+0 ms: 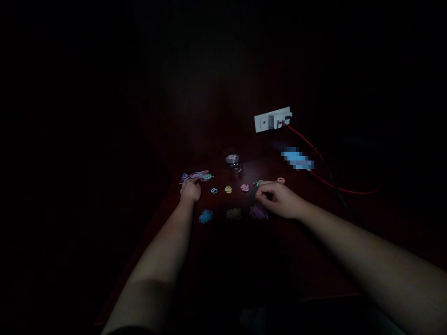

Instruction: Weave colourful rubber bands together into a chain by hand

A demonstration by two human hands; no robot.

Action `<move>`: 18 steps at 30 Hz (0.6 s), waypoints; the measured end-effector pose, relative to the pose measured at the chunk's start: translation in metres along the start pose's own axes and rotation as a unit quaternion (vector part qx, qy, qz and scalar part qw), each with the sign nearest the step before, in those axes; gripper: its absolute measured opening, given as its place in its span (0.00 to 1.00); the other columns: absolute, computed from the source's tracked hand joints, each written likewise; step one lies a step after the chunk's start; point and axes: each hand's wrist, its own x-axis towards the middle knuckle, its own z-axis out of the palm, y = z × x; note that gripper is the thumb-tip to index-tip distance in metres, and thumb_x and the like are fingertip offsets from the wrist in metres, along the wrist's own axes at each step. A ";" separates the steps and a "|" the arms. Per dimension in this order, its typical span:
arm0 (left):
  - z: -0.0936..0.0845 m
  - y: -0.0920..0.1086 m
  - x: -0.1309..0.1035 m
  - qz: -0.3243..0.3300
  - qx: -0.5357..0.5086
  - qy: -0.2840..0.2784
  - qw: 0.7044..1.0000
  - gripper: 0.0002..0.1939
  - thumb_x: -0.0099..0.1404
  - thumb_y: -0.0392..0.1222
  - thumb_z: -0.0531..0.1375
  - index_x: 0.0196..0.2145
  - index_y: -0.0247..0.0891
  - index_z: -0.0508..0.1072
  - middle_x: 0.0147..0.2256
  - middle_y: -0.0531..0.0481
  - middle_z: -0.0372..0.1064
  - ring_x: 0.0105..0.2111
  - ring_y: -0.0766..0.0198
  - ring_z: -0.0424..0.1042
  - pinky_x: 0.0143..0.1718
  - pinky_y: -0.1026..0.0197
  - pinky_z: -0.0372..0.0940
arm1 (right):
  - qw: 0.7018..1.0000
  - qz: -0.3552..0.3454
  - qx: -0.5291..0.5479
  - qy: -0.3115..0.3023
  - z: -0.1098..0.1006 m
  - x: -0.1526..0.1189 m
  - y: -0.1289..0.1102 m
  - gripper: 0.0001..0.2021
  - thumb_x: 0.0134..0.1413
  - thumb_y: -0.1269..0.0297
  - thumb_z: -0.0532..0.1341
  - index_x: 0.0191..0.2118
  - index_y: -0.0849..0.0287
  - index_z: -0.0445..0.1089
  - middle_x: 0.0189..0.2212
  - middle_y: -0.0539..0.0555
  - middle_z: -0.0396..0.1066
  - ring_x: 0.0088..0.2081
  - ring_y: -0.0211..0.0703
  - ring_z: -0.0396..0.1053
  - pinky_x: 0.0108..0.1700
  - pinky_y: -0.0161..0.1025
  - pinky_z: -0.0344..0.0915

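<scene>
My left hand (191, 190) reaches to a mixed pile of coloured bands (195, 176) at the table's far left, a finger extended onto it. My right hand (274, 197) is curled, its fingertips together beside green bands (258, 183); whatever they pinch is too small to make out. Between the hands lie small groups of blue bands (214, 190), yellow bands (228, 189) and pink bands (244, 187). Orange bands (281, 180) lie just beyond my right hand. Nearer me are a blue heap (206, 216), a dull yellowish heap (233, 213) and a purple heap (259, 212).
A small lidded clear jar (233, 164) stands behind the bands. A white wall socket (273, 119) holds a plug with a red cable (300, 135). A blurred bright blue object (298, 158) lies at the right. The dark red table (223, 260) is dimly lit.
</scene>
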 end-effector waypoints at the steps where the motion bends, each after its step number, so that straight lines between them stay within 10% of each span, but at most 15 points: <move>1: -0.001 -0.002 0.000 0.002 -0.024 0.007 1.000 0.20 0.55 0.39 0.61 0.48 0.39 0.76 0.54 0.41 0.68 0.57 0.45 0.63 0.60 0.45 0.54 | 1.000 -0.002 0.001 0.002 0.000 0.000 -0.001 0.07 0.54 0.71 0.57 0.26 0.61 0.66 0.25 0.50 0.62 0.27 0.35 0.61 0.30 0.35 0.57; 18: 0.005 -0.021 0.005 0.003 -0.356 0.088 0.930 0.15 0.51 0.46 0.65 0.34 0.33 0.73 0.27 0.48 0.73 0.28 0.63 0.73 0.33 0.61 0.68 | 1.000 0.001 0.005 0.005 -0.001 0.001 -0.002 0.07 0.52 0.71 0.57 0.25 0.61 0.66 0.25 0.50 0.62 0.26 0.36 0.61 0.30 0.35 0.57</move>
